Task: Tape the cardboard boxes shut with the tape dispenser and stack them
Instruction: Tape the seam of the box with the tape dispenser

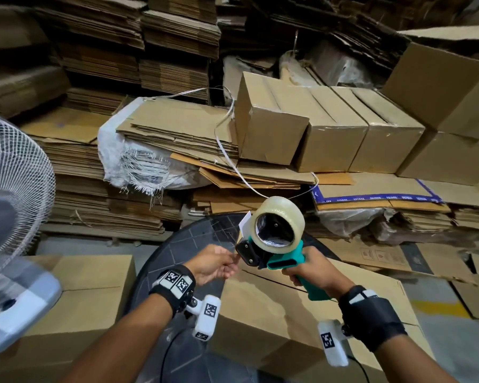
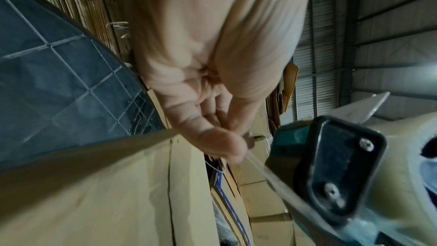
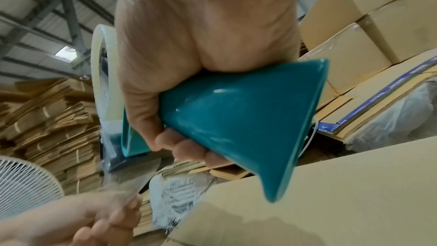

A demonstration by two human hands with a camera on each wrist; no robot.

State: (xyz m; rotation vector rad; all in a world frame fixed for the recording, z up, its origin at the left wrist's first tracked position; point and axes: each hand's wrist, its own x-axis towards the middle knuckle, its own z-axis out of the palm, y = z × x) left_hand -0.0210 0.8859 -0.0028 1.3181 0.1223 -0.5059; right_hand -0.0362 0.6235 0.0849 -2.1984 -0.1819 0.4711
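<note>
The right hand (image 1: 311, 269) has its grip wrapped fully round the teal handle of the tape dispenser (image 1: 271, 244), fingers curled underneath it, holding the tool raised above the cardboard box (image 1: 302, 308) so its black mouth faces the other hand. The left hand (image 1: 213, 264), just beside that mouth, pinches the free end of the clear tape (image 3: 127, 180) between thumb and fingertips, the strip drawn out taut from the dispenser, probably to get a starting tab before it goes down on the box. That box lies directly under the dispenser, its top flaps meeting at a dark seam that looks untaped. A round black table (image 1: 205, 233) shows beside the box, another box (image 1: 89, 283) beyond it, and behind the dispenser a row of closed boxes (image 1: 329, 131) rests on flattened cardboard.
</note>
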